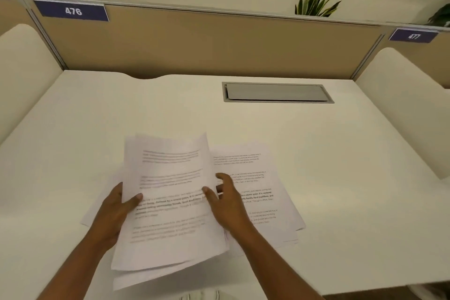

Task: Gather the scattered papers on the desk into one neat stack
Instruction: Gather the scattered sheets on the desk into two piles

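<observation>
The left hand (117, 209) pinches a loose sheaf of papers (170, 202) at its left edge, thumb on the printed face, fingers hidden behind; the sheaf is lifted and tilted above the desk (341, 153), its sheets fanned unevenly at the lower corners. The right hand (226, 204) rests at the sheaf's right edge with fingers loosely spread, thumb touching the top sheet; whether it grips anything underneath cannot be told. More printed sheets (263, 192) lie flat on the desk just to the right, partly under that hand, overlapping and askew; another corner (90, 217) shows beneath the left wrist. Judged risks: the one-sided pinch may let lower sheets slide out; dragging the flat sheets could crease them; the sheet under the left wrist could be overlooked.
</observation>
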